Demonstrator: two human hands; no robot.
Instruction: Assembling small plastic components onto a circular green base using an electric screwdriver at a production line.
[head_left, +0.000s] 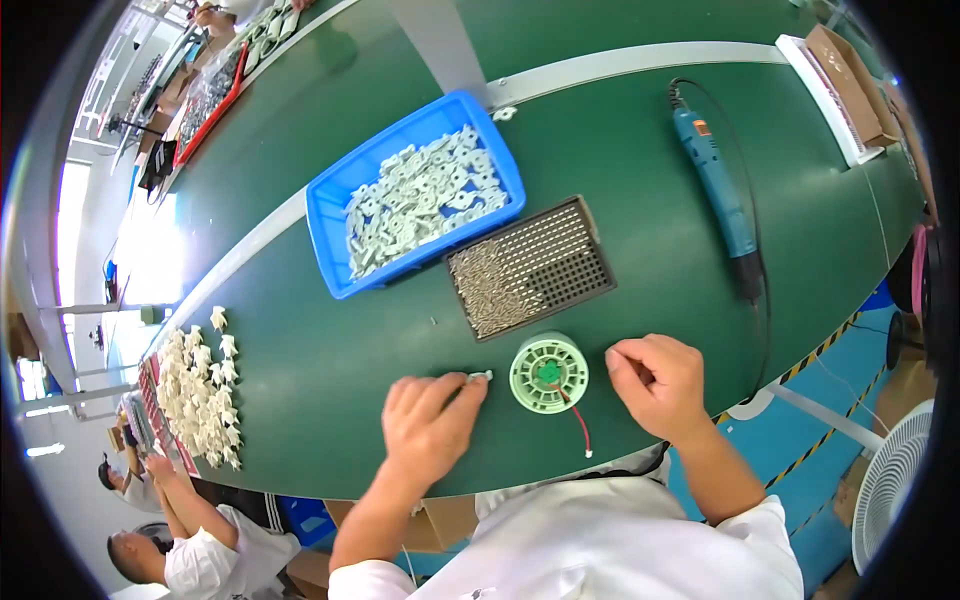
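A round pale-green plastic housing [521, 385] with a slotted rim stands on the green table in front of me. In its middle sits a brighter green part [549, 372], and a red and dark wire [583, 425] with a white connector trails toward me. Left of the housing, my left hand [428, 425] is closed, thumb and fingers pinched at a small pale plastic part [482, 376] by the tabletop. To the housing's right, my right hand [660, 385] is curled closed, apart from it. Whatever its fingers may hold is hidden.
Beyond the housing lies a black perforated tray [580, 285] of small screws. A blue bin [335, 240] holds many pale plastic parts. At right rests a teal electric screwdriver [718, 180] with its cable. Cream pieces [195, 385] are heaped at left, near a co-worker [205, 560].
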